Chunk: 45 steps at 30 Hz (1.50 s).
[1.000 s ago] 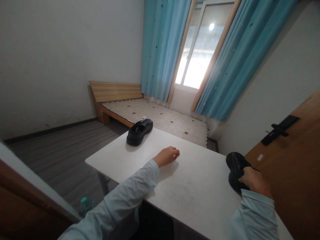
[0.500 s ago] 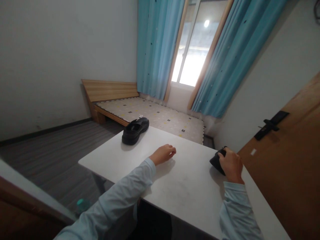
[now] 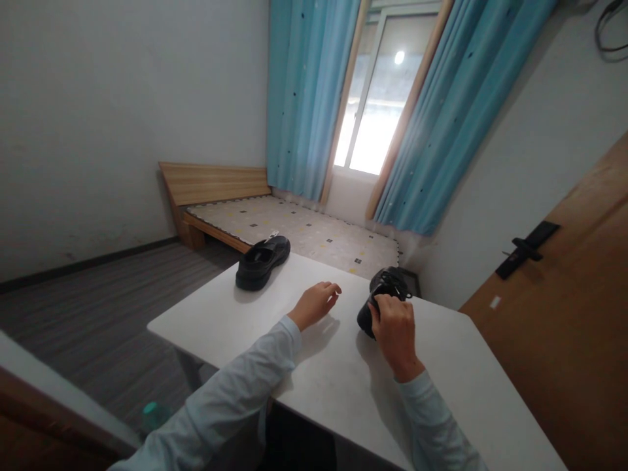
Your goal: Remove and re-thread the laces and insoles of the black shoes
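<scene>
My right hand (image 3: 395, 332) grips a black shoe (image 3: 367, 316) by the rim of its opening, with laces showing on the far side. This shoe is over the right half of the white table (image 3: 333, 386); whether its sole touches the top I cannot tell. My left hand (image 3: 315, 304) hovers near the table's middle with nothing in it, its fingers loosely bent and a little apart. A second black shoe (image 3: 262, 265) rests on the table's far left corner, with a small white tag-like piece (image 3: 273, 234) at its top.
Beyond the table is a bed (image 3: 309, 226) with a patterned mattress and wooden headboard. Blue curtains (image 3: 309, 98) flank a bright window. A wooden door (image 3: 564, 288) with a black handle stands at the right. On the floor at lower left is a green-capped container (image 3: 153, 413).
My right hand has brought the shoe leftward from the table's right edge, and more of the shoe now shows. My left hand has barely moved. The view has shifted slightly.
</scene>
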Tool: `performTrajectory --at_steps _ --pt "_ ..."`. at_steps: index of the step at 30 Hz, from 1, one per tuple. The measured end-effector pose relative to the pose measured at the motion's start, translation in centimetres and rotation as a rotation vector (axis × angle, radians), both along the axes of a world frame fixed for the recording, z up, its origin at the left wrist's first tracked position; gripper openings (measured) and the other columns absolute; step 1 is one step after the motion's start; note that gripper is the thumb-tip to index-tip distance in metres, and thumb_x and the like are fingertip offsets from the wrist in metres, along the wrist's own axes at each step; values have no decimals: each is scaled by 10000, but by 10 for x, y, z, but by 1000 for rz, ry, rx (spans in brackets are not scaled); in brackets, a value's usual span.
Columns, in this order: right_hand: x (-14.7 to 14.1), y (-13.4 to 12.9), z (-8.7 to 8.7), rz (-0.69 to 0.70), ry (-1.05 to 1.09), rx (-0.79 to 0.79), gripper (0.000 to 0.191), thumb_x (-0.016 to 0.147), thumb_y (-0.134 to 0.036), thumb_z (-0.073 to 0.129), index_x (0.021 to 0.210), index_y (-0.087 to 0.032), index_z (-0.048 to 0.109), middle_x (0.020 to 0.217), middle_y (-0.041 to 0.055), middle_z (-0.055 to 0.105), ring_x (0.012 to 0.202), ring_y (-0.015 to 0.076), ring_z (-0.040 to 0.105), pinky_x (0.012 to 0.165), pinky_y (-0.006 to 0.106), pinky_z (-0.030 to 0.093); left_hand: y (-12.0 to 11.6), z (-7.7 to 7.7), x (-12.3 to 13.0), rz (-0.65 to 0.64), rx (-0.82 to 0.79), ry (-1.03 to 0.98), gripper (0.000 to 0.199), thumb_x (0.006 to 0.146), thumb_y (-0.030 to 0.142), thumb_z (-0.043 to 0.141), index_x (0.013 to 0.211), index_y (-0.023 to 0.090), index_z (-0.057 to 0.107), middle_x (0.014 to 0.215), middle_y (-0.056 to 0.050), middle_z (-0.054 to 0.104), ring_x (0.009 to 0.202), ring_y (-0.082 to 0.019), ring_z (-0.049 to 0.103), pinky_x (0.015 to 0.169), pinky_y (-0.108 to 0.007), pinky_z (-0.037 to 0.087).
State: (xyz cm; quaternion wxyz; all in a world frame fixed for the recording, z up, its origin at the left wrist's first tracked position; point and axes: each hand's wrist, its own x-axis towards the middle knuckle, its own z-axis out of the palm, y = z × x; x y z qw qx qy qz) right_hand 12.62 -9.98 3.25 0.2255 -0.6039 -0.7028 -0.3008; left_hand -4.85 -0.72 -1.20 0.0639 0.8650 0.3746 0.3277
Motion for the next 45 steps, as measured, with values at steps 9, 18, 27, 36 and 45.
performTrajectory --at_steps 9,18,27,36,45 --pt "-41 -15 -21 273 -8 -40 205 878 -130 455 697 -185 533 669 42 587 667 194 487 656 323 304 -4 9 1 -15 -17 -241 210 899 280 447 1039 185 571 951 -53 623 885 -151 596 831 -299 483" --pt "-28 -10 -14 636 292 -269 119 812 -229 571 706 -185 539 681 26 554 683 167 511 621 270 435 -6 6 5 -262 -119 -248 366 843 309 555 1196 213 555 1298 -64 538 1213 -174 483 1054 -336 371" --pt "0 2 -1 548 533 -97 100 858 -249 530 819 -185 596 780 33 568 725 160 541 666 288 452 -12 10 5 -312 -133 -215 295 816 241 577 1104 182 599 1180 -71 608 1134 -173 525 1015 -317 393" --pt "16 25 -35 512 443 -171 78 851 -239 550 796 -204 508 760 20 529 711 173 533 648 297 463 -12 12 5 -290 -137 -175 300 759 213 594 1059 200 605 1098 -58 627 1033 -196 557 936 -338 428" --pt "2 17 -38 556 698 -21 110 863 -173 513 759 -209 523 856 43 557 827 185 550 727 329 452 -12 16 3 -283 -101 -142 257 760 265 608 1011 214 624 1018 -42 648 959 -196 571 886 -324 428"
